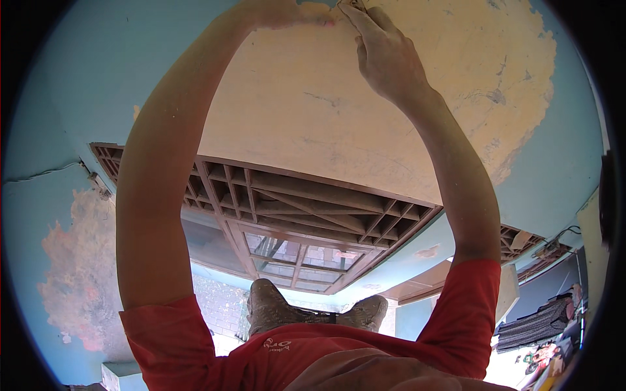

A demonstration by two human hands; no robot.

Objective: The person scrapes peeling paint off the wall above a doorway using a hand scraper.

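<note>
Both my arms reach up to a wall (280, 98) with a large tan bare patch edged by light blue paint. My right hand (388, 55) is closed at the top edge, its thumb and fingers pressed on a small brownish piece (354, 4). That piece is mostly cut off by the edge, so its kind is unclear. To its left, my left hand (290, 14) lies against the wall with at least one finger stretched toward the right hand. Its upper part is out of view. Fine cracks and grey scuffs mark the tan surface.
Below the hands is a brown wooden vent grille (313, 202) above a barred window (300, 260). Another worn patch (81, 267) is at left, near a cable (45, 173). My shoes (267, 306) show below. At lower right hang dark clothes (538, 322), with wiring (564, 234) above.
</note>
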